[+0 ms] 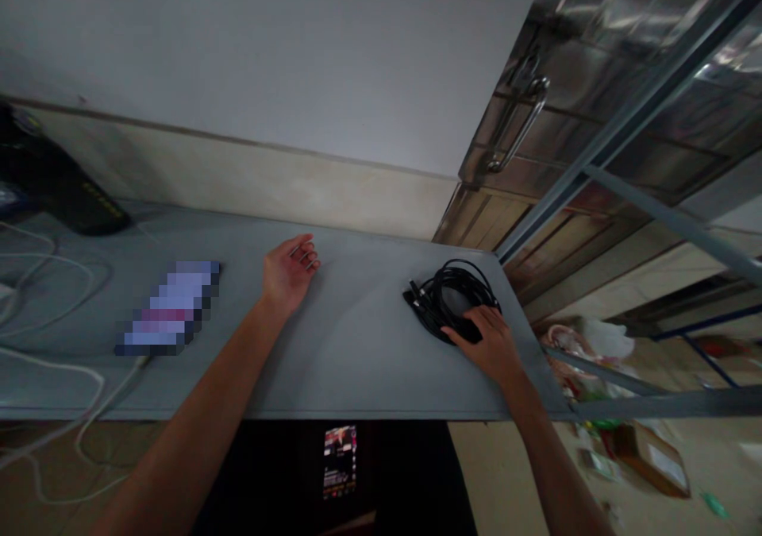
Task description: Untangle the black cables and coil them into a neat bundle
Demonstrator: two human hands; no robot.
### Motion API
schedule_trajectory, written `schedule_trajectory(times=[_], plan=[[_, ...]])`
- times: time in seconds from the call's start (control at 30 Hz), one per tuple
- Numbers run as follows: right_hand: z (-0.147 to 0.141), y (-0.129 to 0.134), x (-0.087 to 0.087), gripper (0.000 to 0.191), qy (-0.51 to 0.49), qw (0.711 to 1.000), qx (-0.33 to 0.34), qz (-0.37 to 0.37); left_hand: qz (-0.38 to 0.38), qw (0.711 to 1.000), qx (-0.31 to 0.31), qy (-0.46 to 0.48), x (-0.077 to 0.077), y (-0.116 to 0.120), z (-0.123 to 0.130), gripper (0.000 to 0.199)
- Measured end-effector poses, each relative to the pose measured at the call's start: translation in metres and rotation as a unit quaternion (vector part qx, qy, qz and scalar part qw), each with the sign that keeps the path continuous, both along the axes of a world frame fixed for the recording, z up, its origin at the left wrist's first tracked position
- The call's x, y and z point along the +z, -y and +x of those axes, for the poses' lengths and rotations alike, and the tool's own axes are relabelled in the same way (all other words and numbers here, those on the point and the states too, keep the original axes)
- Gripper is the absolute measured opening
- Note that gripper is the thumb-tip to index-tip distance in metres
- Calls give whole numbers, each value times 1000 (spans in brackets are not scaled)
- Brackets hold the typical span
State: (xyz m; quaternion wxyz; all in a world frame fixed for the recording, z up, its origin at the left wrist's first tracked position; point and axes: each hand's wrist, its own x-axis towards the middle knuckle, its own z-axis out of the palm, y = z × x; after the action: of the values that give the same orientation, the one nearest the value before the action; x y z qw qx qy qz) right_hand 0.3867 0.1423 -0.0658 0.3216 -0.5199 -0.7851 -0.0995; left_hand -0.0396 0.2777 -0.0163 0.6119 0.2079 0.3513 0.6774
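A coil of black cable (444, 302) lies toward the right end of the grey tabletop (351, 345), its plug ends bunched on the left side. My right hand (485, 337) is on the near right part of the coil, thumb on one side and fingers curled over the loops. Palm up, my left hand (290, 272) rests on the tabletop left of the cable with its fingers loosely bent and nothing held in them. Left of that hand lies a phone (170, 306) with a blurred, lit screen and a white charging cable (122, 381) running from its lower end.
A black bottle-like object (65, 179) leans at the back left, near loose white cords (48, 282). Another lit phone (339, 460) sits on my lap. A metal frame (595, 155) rises at the table's right; a cardboard box (652, 456) and clutter lie on the floor.
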Motion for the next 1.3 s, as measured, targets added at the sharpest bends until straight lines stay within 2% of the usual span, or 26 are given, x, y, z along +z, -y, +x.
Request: schedule_trajectory(times=[0.63,0.73,0.87,0.97,1.03,1.13,1.23,1.3], plan=[[4,0,-2,40,-32,999,-23,-14,0,1000,4,5,-1,-1,0,15],[6,0,0,36,-58,998,-23,-21,-2,1000,4,5,-1,-1,0,15],[5,0,11,40,-132,988,-58,-46,-4,1000,3,10,1,0,1,13],[0,-5,29,49,-193,976,-86,-52,-1,1000,1,8,2,1,1,13],[-6,-12,46,53,-248,962,-110,-24,1,1000,-2,5,1,1,2,15],[-15,-24,81,56,-382,915,-127,37,5,1000,-5,4,1,2,2,16],[-31,-35,126,55,-502,852,-86,121,12,1000,-6,7,0,3,2,16],[-47,-41,157,52,-543,828,-20,136,14,1000,-7,10,0,4,2,15]])
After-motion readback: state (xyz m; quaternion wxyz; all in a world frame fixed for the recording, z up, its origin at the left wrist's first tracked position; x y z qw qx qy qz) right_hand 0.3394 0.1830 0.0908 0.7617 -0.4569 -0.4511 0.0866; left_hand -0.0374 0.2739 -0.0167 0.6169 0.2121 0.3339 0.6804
